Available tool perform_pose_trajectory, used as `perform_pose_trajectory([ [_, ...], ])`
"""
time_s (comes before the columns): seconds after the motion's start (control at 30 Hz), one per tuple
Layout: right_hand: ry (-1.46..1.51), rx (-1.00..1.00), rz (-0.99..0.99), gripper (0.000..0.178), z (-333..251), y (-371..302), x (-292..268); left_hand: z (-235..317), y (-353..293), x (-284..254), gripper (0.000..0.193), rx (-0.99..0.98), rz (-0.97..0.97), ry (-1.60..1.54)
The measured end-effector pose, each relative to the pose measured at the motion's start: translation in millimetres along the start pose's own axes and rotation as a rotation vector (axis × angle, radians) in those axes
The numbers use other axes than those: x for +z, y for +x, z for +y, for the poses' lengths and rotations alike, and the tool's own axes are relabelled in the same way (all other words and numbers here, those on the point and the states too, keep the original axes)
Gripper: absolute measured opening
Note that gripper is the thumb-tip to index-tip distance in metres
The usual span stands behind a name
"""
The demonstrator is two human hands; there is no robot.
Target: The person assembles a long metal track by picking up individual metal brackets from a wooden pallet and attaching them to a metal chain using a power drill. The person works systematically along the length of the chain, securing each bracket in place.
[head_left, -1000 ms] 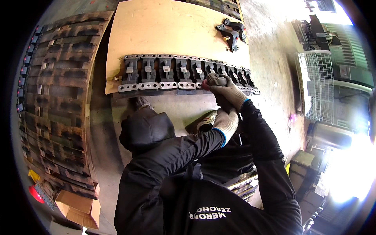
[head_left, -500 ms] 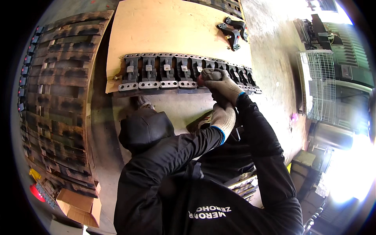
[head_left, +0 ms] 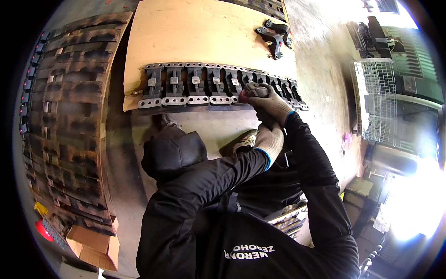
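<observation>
A row of black metal brackets with bare silver, holed end plates lies across the board. Over the middle-right of this row, both my gloved hands are closed around a dark hand-held power tool with a reddish front end. My right hand wraps the upper part of the tool. Lower down, my left hand grips close below the right one, its fingers mostly hidden. The tool's front end sits at the near end plates; whether it touches one I cannot tell.
Loose black brackets lie at the far right of the tan board. Stacked wooden pallets stand on the left, with an open cardboard box near them. A wire mesh basket stands on the right.
Both hands and the tool have shifted slightly to the right along the row. The brackets appear a little further left in view. The grip looks the same.
</observation>
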State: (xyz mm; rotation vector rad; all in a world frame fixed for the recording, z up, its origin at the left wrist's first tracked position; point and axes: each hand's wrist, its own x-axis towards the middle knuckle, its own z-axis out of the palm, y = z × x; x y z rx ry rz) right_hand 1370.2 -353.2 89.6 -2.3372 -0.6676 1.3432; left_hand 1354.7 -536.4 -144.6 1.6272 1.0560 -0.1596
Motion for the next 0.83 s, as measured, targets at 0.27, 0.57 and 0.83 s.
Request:
perform_pose_trajectory([
  [0.27,0.075,0.062,0.055,0.098,14,-8,-33,38,-13,9,0.061,0.106,-0.032,0.055],
  [0.57,0.132,0.034,0.056,0.090,21,-6,-33,92,-85,-131,0.061,-0.174,-0.136,-0.429],
  [0.83,0.025,-0.042,0.022,0.093,0,-1,-15,118,-131,-237,0.072,-0.342,-0.200,-0.613],
])
